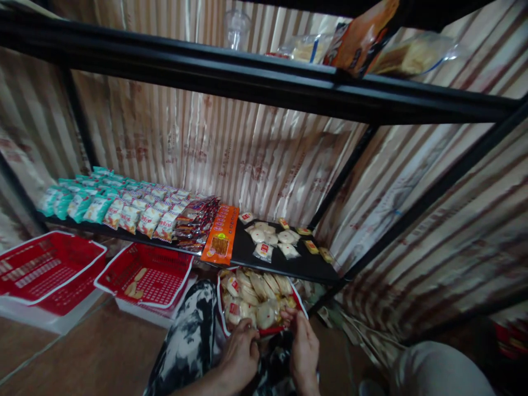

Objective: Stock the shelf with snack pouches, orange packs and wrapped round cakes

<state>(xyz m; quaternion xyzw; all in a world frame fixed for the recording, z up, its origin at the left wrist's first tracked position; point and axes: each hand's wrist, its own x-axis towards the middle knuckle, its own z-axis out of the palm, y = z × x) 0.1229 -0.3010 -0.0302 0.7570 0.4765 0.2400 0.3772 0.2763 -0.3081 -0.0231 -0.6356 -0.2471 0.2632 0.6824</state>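
A red basket with a white rim [221, 308] stands between my knees, filled with round pale biscuits or cakes in clear wrappers [268, 313]. At its near left edge my left hand [243, 349] is closed, its fingers curled in; what they hold, if anything, is hidden. My right hand [304, 346] is by the near right edge, thumb and fingers drawn together over the basket's contents. Whatever lies between those fingers is too small to make out. On the low black shelf [247, 263] behind the basket lie several loose wrapped round cakes [264, 236].
Rows of teal-and-white snack packets [84, 203] and red-and-white packets [150, 217] line the shelf, beside an orange packet [220, 236]. Two red baskets [58, 269] stand at left; the nearer one [165, 272] holds a few pale pieces. A black upper shelf beam [206, 69] crosses above.
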